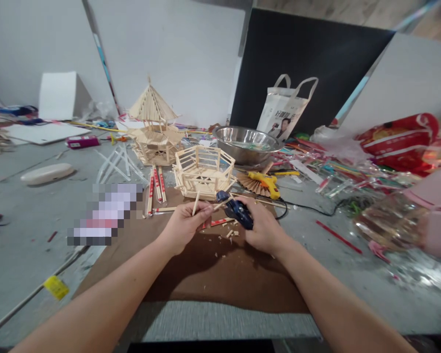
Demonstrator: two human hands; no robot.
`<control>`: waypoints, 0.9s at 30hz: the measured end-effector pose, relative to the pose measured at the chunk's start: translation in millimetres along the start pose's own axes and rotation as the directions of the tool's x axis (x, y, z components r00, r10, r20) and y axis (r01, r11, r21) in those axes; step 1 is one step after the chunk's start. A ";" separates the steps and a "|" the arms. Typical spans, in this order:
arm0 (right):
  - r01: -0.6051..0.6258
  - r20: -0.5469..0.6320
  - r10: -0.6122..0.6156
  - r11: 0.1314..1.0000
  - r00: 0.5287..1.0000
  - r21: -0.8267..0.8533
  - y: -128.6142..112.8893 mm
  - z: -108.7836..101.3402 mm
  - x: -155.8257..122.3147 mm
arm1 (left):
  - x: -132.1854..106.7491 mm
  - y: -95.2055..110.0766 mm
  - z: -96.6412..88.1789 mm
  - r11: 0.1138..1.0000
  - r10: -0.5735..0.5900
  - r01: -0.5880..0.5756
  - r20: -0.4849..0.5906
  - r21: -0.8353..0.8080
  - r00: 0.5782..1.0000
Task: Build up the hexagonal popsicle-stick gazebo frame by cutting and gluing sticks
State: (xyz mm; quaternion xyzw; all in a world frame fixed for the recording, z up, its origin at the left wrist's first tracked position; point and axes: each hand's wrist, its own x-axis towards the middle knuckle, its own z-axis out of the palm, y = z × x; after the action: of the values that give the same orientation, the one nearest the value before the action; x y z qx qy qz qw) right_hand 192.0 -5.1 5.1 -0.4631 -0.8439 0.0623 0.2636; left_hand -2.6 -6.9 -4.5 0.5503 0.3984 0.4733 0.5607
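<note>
Dark-blue compact hand tool [239, 214] is clasped in the right hand [261, 228], its head beside a slender pale wooden stick [221, 204] pinched by the left hand [183, 224] above the flat brown mat [213, 277], and the left hand could be nicked if the stick is allowed to twist.

A gray table [33, 208] carries a brown mat [224, 279], on which lie red-banded wooden sticks [151, 193] at the far left and small wooden offcuts [236, 234] near the middle. At the mat's far edge stands an open-topped, railed stick structure [206, 182], with a peaked-roof pavilion model [153, 105] behind it to the left and a stainless-steel bowl [242, 153] behind to the right. Leftward lie crossed translucent strips [115, 164] and a white oblong case [47, 173]; rightward, a yellow glue gun [266, 184], a red strip [338, 237] and a clear, pink-lidded jug [385, 220].
</note>
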 end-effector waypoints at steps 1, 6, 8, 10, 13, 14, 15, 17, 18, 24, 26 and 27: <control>0.008 0.005 -0.008 1.000 1.000 -0.005 -1.1 -0.1 0.0 | 0.0 0.1 0.7 0.999 -0.022 0.023 0.020 -0.033 1.000; 0.017 0.043 -0.015 0.999 0.999 -0.046 -5.0 0.1 0.3 | -1.0 2.1 2.6 0.995 -0.066 0.071 0.063 -0.070 0.996; 0.016 0.052 -0.013 0.998 0.999 -0.060 -5.3 0.5 0.3 | -1.1 2.4 2.7 0.995 -0.072 0.076 0.079 -0.061 0.994; 0.011 0.056 -0.007 0.998 0.998 -0.069 -5.2 0.9 0.0 | -1.1 2.5 2.6 0.995 -0.075 0.080 0.093 -0.051 0.993; 0.002 0.062 0.003 0.997 0.998 -0.079 -4.7 1.7 -0.4 | -1.0 2.5 2.7 0.995 -0.080 0.086 0.111 -0.050 0.991; 0.004 0.066 0.002 0.997 0.998 -0.081 -4.5 2.0 -0.4 | -1.0 2.6 2.8 0.995 -0.083 0.089 0.117 -0.051 0.990; 0.007 0.069 -0.001 0.996 0.998 -0.085 -4.4 2.4 -0.3 | -1.0 2.7 2.9 0.994 -0.086 0.093 0.122 -0.052 0.989; 0.014 0.074 -0.007 0.996 0.997 -0.091 -4.2 3.1 0.3 | -1.0 2.7 3.0 0.993 -0.095 0.103 0.131 -0.055 0.987; 0.017 0.078 -0.010 0.996 0.997 -0.093 -4.2 3.4 0.6 | -0.9 2.6 3.0 0.993 -0.099 0.108 0.136 -0.055 0.986; 0.009 0.090 -0.001 0.996 0.996 -0.087 -4.7 3.6 0.2 | -0.9 2.4 3.1 0.993 -0.110 0.116 0.156 -0.029 0.982; 0.009 0.088 -0.001 0.996 0.996 -0.086 -4.7 3.3 -0.2 | -0.9 2.6 3.1 0.992 -0.113 0.120 0.155 -0.034 0.981; 0.010 0.086 -0.003 0.996 0.996 -0.084 -4.6 3.1 -0.2 | -1.0 2.7 3.1 0.992 -0.114 0.122 0.158 -0.038 0.981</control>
State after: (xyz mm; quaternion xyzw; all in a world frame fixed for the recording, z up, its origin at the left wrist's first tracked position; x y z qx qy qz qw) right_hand 187.1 -7.5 4.0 -0.4679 -0.8579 0.0453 0.2076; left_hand -0.1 -8.8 -1.7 0.5474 0.3742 0.4044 0.6300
